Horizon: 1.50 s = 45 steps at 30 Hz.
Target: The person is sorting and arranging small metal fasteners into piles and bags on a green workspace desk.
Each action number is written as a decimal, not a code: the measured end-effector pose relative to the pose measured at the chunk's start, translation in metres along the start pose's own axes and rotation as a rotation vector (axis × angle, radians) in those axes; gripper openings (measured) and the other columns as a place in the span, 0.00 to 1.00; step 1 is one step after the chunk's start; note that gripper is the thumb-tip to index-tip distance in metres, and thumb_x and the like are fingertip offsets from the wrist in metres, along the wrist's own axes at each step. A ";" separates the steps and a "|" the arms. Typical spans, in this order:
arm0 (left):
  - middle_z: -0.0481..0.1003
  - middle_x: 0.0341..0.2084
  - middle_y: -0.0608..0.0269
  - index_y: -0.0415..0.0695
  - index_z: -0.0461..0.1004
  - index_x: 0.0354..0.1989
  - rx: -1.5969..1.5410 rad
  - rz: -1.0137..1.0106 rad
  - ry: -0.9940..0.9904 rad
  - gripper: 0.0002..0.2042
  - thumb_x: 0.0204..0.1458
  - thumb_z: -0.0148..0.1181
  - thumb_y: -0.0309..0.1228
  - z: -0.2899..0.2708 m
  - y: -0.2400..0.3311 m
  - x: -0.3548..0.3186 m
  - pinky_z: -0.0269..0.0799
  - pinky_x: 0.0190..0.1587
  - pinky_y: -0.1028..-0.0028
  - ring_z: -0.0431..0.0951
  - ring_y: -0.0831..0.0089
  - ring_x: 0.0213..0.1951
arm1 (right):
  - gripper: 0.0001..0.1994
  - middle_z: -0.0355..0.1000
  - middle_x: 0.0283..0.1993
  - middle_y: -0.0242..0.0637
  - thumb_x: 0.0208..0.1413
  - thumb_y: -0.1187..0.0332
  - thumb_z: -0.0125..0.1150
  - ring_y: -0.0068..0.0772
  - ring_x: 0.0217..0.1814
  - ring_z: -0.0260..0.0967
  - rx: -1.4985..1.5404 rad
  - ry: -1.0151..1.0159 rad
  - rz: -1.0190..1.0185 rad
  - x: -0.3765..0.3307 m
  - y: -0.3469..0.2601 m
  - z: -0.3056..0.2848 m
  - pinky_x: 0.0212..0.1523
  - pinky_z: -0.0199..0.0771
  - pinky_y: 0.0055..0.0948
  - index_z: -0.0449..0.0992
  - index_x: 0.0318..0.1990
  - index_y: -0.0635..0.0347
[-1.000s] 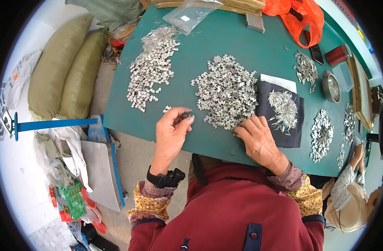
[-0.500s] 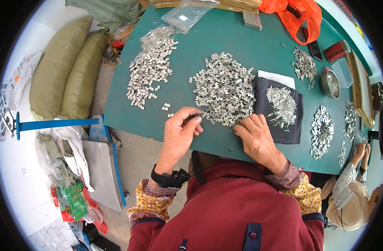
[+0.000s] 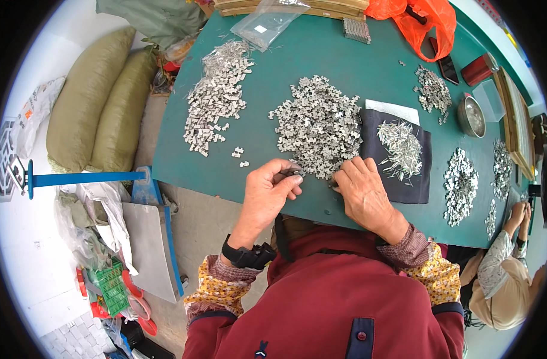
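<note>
My left hand (image 3: 272, 188) is closed in a pinch at the near edge of a large heap of small notched metal pieces (image 3: 321, 119). A small dark metal piece (image 3: 295, 172) shows at its thumb and fingertips. My right hand (image 3: 366, 194) has its fingers curled at the heap's near right edge; a tiny dark bit shows at its fingertips, too small to name. Just beyond the right hand, a pile of thin metal pins (image 3: 401, 148) lies on a dark cloth (image 3: 421, 185). A few loose metal pieces (image 3: 238, 152) lie left of the heap.
On the green table (image 3: 183, 173), another metal-piece pile (image 3: 213, 113) lies left. A metal bowl (image 3: 471, 117), red can (image 3: 480, 69), phone (image 3: 447, 67) and smaller piles (image 3: 460, 188) stand right. An orange bag (image 3: 432, 36) lies far back. At right, a co-worker's hands (image 3: 518, 218) are at the table.
My left hand has shifted slightly right, still pinching at the heap's edge. My right hand has moved slightly, its fingers still curled. The whole view has shifted a little.
</note>
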State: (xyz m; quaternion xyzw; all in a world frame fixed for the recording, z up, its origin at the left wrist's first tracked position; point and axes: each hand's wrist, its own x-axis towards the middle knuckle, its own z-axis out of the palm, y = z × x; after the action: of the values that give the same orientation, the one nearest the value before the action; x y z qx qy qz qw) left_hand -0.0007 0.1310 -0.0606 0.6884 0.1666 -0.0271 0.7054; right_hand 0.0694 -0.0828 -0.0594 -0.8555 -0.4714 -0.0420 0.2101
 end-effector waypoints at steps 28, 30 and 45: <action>0.79 0.30 0.54 0.35 0.74 0.39 -0.282 0.069 -0.215 0.04 0.57 0.58 0.20 0.061 0.032 0.030 0.80 0.30 0.73 0.82 0.68 0.29 | 0.07 0.71 0.34 0.42 0.49 0.82 0.61 0.46 0.37 0.69 0.535 0.435 0.365 -0.012 0.019 -0.032 0.38 0.70 0.38 0.75 0.36 0.64; 0.80 0.31 0.53 0.36 0.75 0.40 -0.285 0.093 -0.145 0.04 0.58 0.58 0.21 0.048 0.032 0.033 0.79 0.30 0.72 0.82 0.69 0.30 | 0.08 0.71 0.35 0.41 0.48 0.81 0.62 0.47 0.39 0.67 0.351 0.442 0.351 -0.017 0.031 -0.031 0.40 0.69 0.40 0.75 0.37 0.63; 0.80 0.30 0.55 0.36 0.75 0.40 -0.271 -0.034 -0.087 0.05 0.58 0.59 0.22 0.011 -0.001 0.018 0.77 0.29 0.74 0.81 0.69 0.28 | 0.04 0.62 0.32 0.35 0.43 0.74 0.58 0.37 0.39 0.61 -0.037 0.131 0.004 -0.017 0.008 0.001 0.43 0.59 0.37 0.74 0.30 0.60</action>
State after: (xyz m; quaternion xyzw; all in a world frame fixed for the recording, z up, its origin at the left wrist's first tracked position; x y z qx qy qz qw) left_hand 0.0178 0.1235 -0.0666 0.5819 0.1497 -0.0462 0.7980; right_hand 0.0669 -0.0998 -0.0672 -0.8555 -0.4543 -0.1063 0.2249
